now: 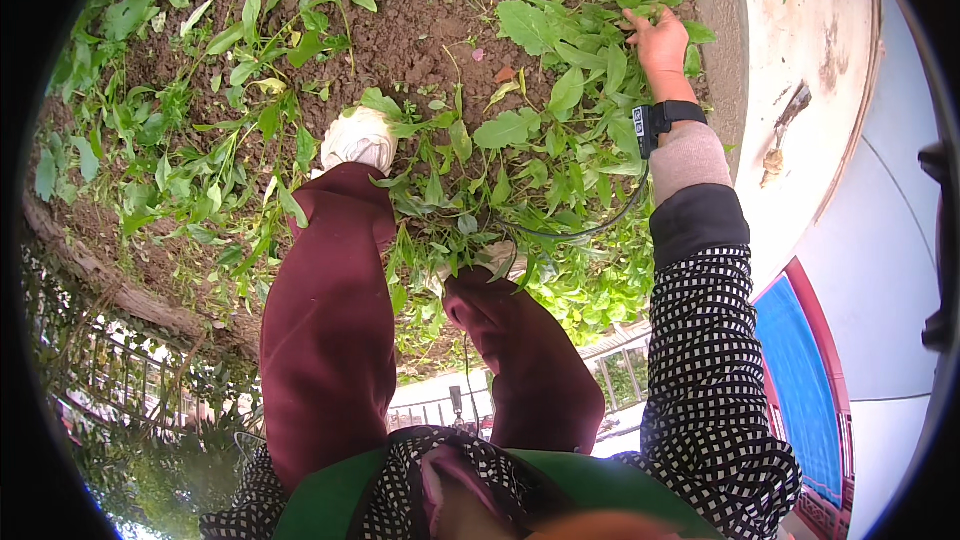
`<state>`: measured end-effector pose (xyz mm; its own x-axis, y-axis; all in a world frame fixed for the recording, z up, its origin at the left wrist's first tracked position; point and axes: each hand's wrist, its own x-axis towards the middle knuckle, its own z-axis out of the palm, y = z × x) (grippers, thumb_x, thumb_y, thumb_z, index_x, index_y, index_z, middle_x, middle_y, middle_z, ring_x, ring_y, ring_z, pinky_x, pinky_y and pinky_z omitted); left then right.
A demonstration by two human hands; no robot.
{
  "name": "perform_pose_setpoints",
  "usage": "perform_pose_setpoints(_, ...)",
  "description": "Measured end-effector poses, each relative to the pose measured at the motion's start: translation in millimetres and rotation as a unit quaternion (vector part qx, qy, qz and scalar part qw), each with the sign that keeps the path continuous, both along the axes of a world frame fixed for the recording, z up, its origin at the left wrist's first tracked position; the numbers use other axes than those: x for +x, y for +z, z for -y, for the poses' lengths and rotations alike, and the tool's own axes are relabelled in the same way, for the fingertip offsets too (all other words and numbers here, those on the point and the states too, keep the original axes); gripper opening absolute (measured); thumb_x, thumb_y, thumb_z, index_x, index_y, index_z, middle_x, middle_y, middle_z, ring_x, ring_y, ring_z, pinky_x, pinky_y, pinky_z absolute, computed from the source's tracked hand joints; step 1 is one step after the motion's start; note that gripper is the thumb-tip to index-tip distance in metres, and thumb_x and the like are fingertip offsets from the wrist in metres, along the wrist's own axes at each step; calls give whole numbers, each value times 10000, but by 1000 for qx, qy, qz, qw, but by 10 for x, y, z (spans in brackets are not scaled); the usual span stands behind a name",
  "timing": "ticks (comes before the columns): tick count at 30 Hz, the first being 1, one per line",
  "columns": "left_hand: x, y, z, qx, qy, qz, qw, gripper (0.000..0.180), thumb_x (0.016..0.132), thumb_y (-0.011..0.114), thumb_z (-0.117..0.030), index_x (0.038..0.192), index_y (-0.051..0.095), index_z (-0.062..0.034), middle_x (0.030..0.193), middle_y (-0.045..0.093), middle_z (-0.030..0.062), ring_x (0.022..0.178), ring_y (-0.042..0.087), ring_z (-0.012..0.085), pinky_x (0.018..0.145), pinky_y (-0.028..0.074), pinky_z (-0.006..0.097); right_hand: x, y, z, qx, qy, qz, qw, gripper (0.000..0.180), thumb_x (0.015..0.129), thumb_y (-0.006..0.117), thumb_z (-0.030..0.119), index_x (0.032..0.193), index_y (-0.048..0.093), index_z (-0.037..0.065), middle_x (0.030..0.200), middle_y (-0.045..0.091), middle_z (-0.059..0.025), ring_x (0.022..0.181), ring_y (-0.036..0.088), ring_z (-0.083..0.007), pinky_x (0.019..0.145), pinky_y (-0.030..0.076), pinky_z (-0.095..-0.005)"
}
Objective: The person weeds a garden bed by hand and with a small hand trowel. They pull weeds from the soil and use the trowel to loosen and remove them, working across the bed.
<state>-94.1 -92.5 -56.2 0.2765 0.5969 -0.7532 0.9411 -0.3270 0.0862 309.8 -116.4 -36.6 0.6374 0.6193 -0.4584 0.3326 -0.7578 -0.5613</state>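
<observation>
My right hand (660, 44) reaches out at the upper right, among leafy green plants (530, 28) beside a concrete edge. Its fingers are bent together around some green leaf or stem (655, 14), partly hidden by the hand itself. A black strap with a small device (655, 124) circles my right wrist, and a dark cable trails from it over the leaves. Only the checked sleeve (240, 500) of my left arm shows at the lower left; the left hand is out of the picture.
Brown soil (400, 30) with scattered leafy plants surrounds my feet, one in a white shoe covering (360, 140). A concrete curb (722, 40) and pale wall (790, 70) bound the right. A low earthen edge (110, 280) curves at left; a metal railing (150, 380) stands beyond it.
</observation>
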Motion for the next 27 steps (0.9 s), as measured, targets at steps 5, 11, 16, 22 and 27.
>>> perform_pose_setpoints(5,-3,11,31,32,-9,25,999,223,730,550,-303,797,660,-120,823,647,88,778,624,273,684,497,359,152,152,47,-13,61,155,986,253,743,685,91,812,524,-91,691,625,-133,589,625,-132,464,479,-242)
perform_pose_setpoints(11,-42,20,14,31,3,43,999,231,722,566,-311,804,659,-116,835,647,88,786,621,278,696,493,361,355,500,143,152,-169,-152,962,176,817,549,-36,917,406,-56,872,577,-213,724,641,-308,618,574,-321)
perform_pose_setpoints(16,-48,20,-8,23,-24,83,996,243,732,554,-317,834,655,-121,853,646,93,795,621,288,699,494,369,633,721,79,237,-204,-122,942,279,821,559,-16,1015,374,-94,822,585,-182,646,641,-257,552,547,-262)
perform_pose_setpoints(22,-42,-52,32,13,15,9,1000,256,728,564,-323,826,660,-107,859,646,107,810,619,297,707,495,376,785,359,-54,70,81,246,963,167,817,543,9,968,501,-48,830,619,-143,641,633,-183,583,511,-253)
perform_pose_setpoints(27,-98,-97,46,10,25,26,999,260,729,565,-328,842,649,-110,853,647,97,799,620,291,700,498,367,891,-299,-236,-136,150,348,916,284,774,618,246,984,578,59,856,609,-225,828,581,-388,736,470,-421)
